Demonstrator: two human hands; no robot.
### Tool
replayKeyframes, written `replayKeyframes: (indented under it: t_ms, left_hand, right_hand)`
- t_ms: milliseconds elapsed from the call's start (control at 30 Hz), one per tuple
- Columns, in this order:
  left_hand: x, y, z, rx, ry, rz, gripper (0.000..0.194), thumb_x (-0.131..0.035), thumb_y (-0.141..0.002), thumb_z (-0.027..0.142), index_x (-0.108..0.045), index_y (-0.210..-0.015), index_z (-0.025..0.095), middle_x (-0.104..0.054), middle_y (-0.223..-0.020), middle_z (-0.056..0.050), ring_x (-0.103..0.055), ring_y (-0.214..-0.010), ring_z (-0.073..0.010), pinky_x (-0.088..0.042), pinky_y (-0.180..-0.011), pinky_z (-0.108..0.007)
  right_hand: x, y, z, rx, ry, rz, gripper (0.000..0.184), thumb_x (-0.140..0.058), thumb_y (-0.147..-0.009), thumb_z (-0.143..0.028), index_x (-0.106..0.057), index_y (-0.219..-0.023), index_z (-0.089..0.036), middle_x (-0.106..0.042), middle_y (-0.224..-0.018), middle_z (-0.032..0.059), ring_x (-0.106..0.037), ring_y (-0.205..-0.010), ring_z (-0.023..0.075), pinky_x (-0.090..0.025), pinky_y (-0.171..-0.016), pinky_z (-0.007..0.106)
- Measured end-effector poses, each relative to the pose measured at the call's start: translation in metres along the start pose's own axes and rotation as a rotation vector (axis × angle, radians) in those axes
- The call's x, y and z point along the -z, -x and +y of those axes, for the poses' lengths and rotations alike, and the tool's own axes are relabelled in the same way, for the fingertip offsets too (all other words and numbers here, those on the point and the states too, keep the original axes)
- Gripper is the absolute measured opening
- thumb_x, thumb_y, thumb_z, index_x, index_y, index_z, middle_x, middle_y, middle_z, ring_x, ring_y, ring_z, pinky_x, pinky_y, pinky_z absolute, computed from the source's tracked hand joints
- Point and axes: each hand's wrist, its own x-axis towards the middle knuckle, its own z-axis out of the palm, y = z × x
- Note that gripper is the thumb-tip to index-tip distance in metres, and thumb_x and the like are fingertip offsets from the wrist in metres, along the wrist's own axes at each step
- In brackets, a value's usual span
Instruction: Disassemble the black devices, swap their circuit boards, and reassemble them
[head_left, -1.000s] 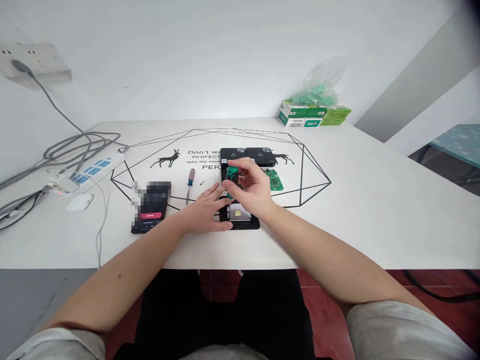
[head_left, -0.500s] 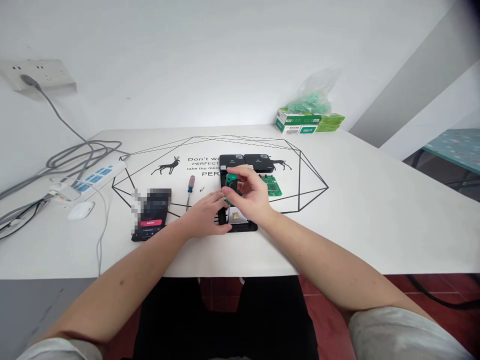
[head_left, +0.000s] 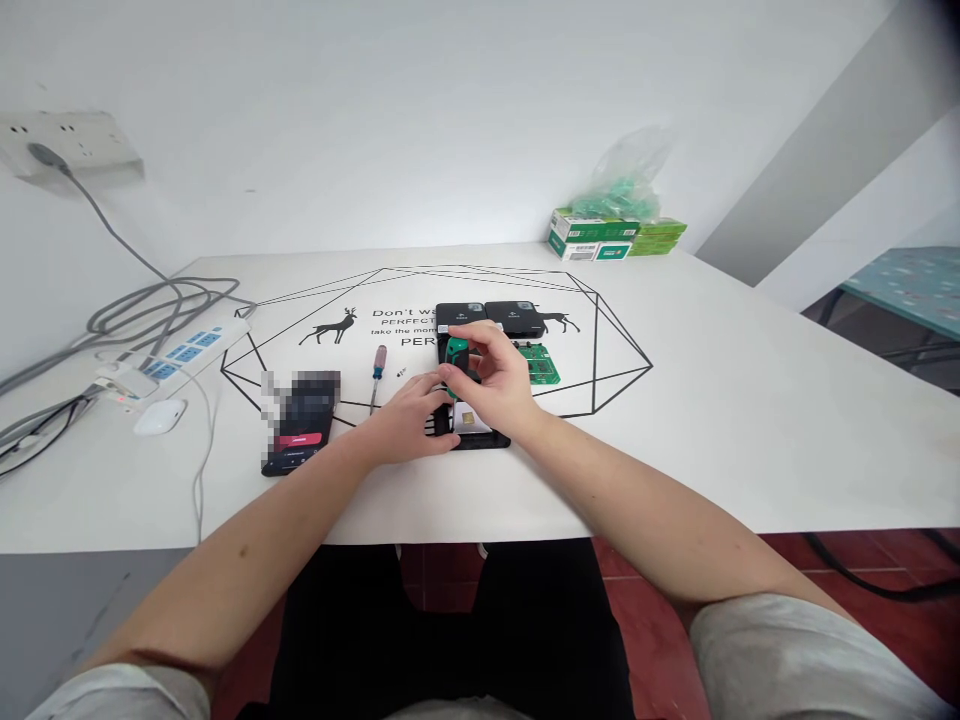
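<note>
The right hand [head_left: 499, 385] was closed around a green-handled screwdriver [head_left: 456, 358], held upright over the open black box [head_left: 472, 432] in the middle of the table [head_left: 750, 400]. The left hand [head_left: 409, 420] lay flat, fingers pinning the box's left edge — a good brace. The tip was best kept square and pressed lightly. A spare screwdriver [head_left: 377, 372] lay at ten o'clock, a circuit board [head_left: 541, 363] at two.
</note>
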Motion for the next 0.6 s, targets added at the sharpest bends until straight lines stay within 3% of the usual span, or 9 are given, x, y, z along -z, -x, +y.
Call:
replayKeyframes:
  t_ms: [267, 600]
  left_hand:
    - [-0.0013, 0.0, -0.0027, 0.038, -0.007, -0.019, 0.049, -0.08, -0.088, 0.036, -0.069, -0.135, 0.025, -0.044, -0.165, -0.016, -0.038, -0.155, -0.0404, -0.037, -0.127, -0.062]
    - [0.0001, -0.0013, 0.001, 0.036, -0.006, -0.026, 0.057, -0.077, -0.09, 0.037, -0.063, -0.144, 0.026, -0.047, -0.163, -0.016, -0.042, -0.153, -0.0416, -0.041, -0.124, -0.063]
  right_hand:
    - [0.0032, -0.0005, 0.0026, -0.009, 0.017, 0.033, 0.032, -0.076, -0.089, -0.031, -0.069, -0.12, -0.031, -0.067, -0.115, 0.0058, -0.061, -0.098, 0.02, -0.052, -0.061, 0.03]
    - [0.0049, -0.0005, 0.0015, 0.003, -0.099, -0.026, 0.029, -0.081, -0.088, -0.031, -0.071, -0.116, -0.033, -0.064, -0.114, 0.0048, -0.06, -0.101, 0.0197, -0.052, -0.066, 0.03]
